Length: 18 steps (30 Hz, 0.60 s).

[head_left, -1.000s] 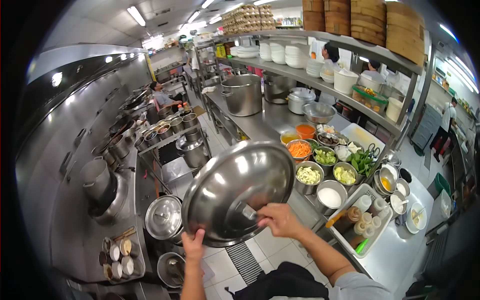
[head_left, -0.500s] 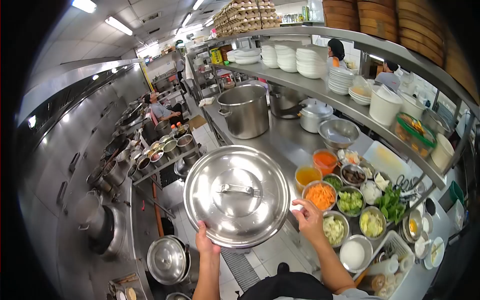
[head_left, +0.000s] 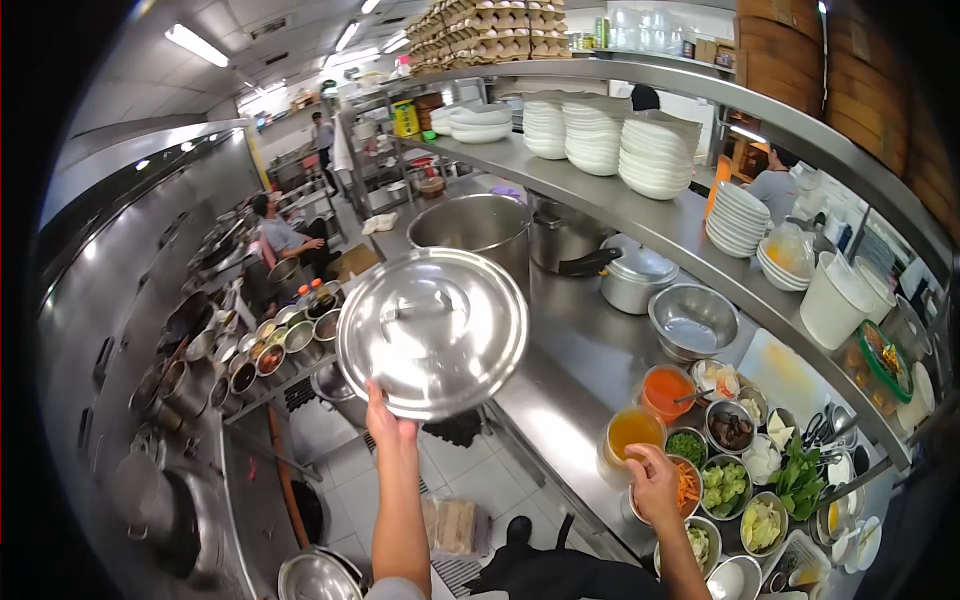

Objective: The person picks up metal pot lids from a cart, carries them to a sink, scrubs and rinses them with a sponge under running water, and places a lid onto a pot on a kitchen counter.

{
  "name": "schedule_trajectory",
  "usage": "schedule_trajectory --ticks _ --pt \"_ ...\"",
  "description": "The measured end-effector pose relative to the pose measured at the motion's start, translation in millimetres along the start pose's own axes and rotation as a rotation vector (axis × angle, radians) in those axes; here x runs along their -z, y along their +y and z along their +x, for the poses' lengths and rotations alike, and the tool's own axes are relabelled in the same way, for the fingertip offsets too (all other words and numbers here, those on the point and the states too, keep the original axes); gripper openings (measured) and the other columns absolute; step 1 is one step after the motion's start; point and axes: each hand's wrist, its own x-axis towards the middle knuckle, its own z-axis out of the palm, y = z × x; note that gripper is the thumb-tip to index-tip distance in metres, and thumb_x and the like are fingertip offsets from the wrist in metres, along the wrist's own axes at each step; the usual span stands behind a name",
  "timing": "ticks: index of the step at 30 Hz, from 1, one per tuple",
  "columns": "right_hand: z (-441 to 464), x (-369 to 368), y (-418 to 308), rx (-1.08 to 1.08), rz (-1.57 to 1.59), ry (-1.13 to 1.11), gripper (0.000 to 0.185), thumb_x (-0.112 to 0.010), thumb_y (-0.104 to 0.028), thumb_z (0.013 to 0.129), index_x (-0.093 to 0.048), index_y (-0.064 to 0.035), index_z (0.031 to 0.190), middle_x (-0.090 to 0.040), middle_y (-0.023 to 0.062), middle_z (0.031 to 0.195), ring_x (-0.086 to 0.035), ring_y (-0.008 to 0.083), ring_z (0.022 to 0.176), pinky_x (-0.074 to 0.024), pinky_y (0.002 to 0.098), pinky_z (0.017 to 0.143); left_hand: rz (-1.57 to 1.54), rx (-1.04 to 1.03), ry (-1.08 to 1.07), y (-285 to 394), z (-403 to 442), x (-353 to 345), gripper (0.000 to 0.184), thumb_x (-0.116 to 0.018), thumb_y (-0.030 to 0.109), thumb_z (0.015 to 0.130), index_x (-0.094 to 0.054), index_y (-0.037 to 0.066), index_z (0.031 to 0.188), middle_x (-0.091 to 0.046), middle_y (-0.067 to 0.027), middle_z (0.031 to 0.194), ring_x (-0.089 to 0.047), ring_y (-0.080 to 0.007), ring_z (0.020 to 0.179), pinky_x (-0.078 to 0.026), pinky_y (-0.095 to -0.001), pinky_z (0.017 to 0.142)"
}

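Observation:
A large round stainless steel pot lid point(head_left: 440, 345) is held up over the aisle, its handle facing me. My left hand point(head_left: 392, 425) grips its near lower edge, thumb on top and the other fingers hidden underneath. Behind the lid stands a big stockpot point(head_left: 470, 222) on the steel counter, partly covered by the lid. My right hand point(head_left: 656, 487) hovers over a bowl of shredded carrot point(head_left: 688, 488), beside a container of yellow-orange liquid point(head_left: 634, 432). Its fingers are loosely bent, thumb apart, with nothing visible in them.
Several bowls of cut vegetables, including green pieces point(head_left: 725, 485), crowd the right counter near a metal bowl point(head_left: 694, 318). Stacked white bowls point(head_left: 655, 155) line the shelf above. Seasoning pots point(head_left: 270, 365) stand left. A wrapped package point(head_left: 457, 527) lies on the floor. A person point(head_left: 285, 235) sits further back.
The lid has moved forward and left with my left hand, toward the stockpot. My right hand has come away from the lid's edge and is now over the vegetable bowls. The view has shifted.

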Motion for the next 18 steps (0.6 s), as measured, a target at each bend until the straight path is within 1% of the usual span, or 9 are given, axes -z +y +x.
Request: schedule_trajectory --ticks 1,4,6,8,9,11,14,16,18 --pt "3.0 -2.8 3.3 -0.01 0.002 0.018 0.016 -0.063 -0.002 0.086 -0.066 -0.0003 0.101 -0.066 0.0104 0.097 -0.063 0.0157 0.074 -0.0487 0.0253 0.063 -0.054 0.018 -0.052 -6.7 32.6 -9.2 0.053 -0.056 0.038 0.097 -0.047 0.0 0.132 -0.053 -0.0122 0.134 -0.052 -0.0307 0.121 -0.043 -0.0499 0.104" --pt "9.1 -9.4 8.9 -0.075 -0.048 0.077 0.016 -0.062 -0.002 0.086 -0.066 0.0006 0.101 -0.066 0.0105 0.096 -0.063 0.0155 0.074 -0.0485 0.0255 0.064 -0.07 -0.005 0.006 -27.2 114.1 -50.7 0.044 -0.053 0.035 0.099 -0.052 0.0 0.127 -0.058 -0.0108 0.128 -0.055 -0.0292 0.118 -0.044 -0.0467 0.103" --pt "13.1 -14.3 6.9 -0.09 -0.06 0.119 0.015 -0.061 -0.002 0.087 -0.066 0.0002 0.102 -0.066 0.0094 0.096 -0.062 0.0137 0.07 -0.0476 0.0245 0.06 -0.103 0.026 -0.003 -38.2 152.5 -75.0 0.043 -0.052 0.033 0.1 -0.052 -0.001 0.126 -0.058 -0.0108 0.127 -0.055 -0.0288 0.117 -0.045 -0.0461 0.102" --pt "16.8 -21.2 7.1 -0.234 0.031 0.189 0.015 -0.061 -0.003 0.088 -0.067 -0.0015 0.102 -0.066 0.0068 0.096 -0.06 0.0112 0.065 -0.0463 0.0229 0.056 -0.12 0.062 -0.012 -49.2 186.6 -93.9 0.042 -0.052 0.032 0.1 -0.053 -0.001 0.126 -0.058 -0.0107 0.127 -0.056 -0.0284 0.117 -0.045 -0.0456 0.102" --pt "19.4 -25.3 7.9 -0.23 -0.002 0.206 0.016 -0.061 -0.003 0.089 -0.067 -0.0021 0.103 -0.066 0.0054 0.095 -0.058 0.0093 0.062 -0.0453 0.0214 0.053 -0.101 0.069 -0.022 -54.6 201.0 -100.4 0.042 -0.051 0.032 0.1 -0.052 -0.001 0.127 -0.058 -0.0111 0.128 -0.056 -0.0281 0.117 -0.045 -0.0456 0.102" --pt "25.5 -34.8 8.4 -0.242 -0.037 0.22 0.016 -0.061 -0.004 0.089 -0.067 -0.0019 0.104 -0.065 0.0054 0.095 -0.057 0.0092 0.062 -0.0456 0.0215 0.053 -0.074 0.047 -0.024 -70.3 225.3 -114.3 0.045 -0.046 0.034 0.102 -0.051 -0.002 0.129 -0.058 -0.0128 0.128 -0.057 -0.0281 0.116 -0.046 -0.0452 0.101" --pt "34.8 -48.9 2.5 -0.255 -0.065 0.224 0.016 -0.061 -0.004 0.09 -0.067 -0.0017 0.104 -0.065 0.0057 0.095 -0.058 0.0092 0.063 -0.0461 0.0217 0.053 -0.075 0.094 0.008 -90.8 252.3 -124.2 0.047 -0.046 0.035 0.102 -0.049 -0.002 0.131 -0.057 -0.0132 0.128 -0.057 -0.0284 0.115 -0.047 -0.0441 0.101" --pt "40.7 -54.5 2.6 -0.259 -0.067 0.225 0.016 -0.061 -0.004 0.09 -0.067 -0.0016 0.104 -0.065 0.0059 0.095 -0.058 0.0092 0.063 -0.0464 0.022 0.054 -0.083 0.12 0.0 -104.4 262.6 -126.7 0.046 -0.046 0.033 0.102 -0.048 -0.002 0.132 -0.055 -0.0132 0.131 -0.057 -0.0279 0.116 -0.047 -0.0437 0.101" --pt "44.1 -59.7 7.5 -0.262 -0.037 0.244 0.015 -0.061 -0.005 0.09 -0.067 -0.0014 0.104 -0.065 0.0058 0.094 -0.059 0.0101 0.066 -0.0472 0.0228 0.056 -0.046 0.068 0.078 -120.4 272.0 -127.0 0.043 -0.048 0.028 0.102 -0.046 -0.001 0.134 -0.054 -0.0133 0.132 -0.055 -0.0267 0.118 -0.046 -0.0427 0.102"
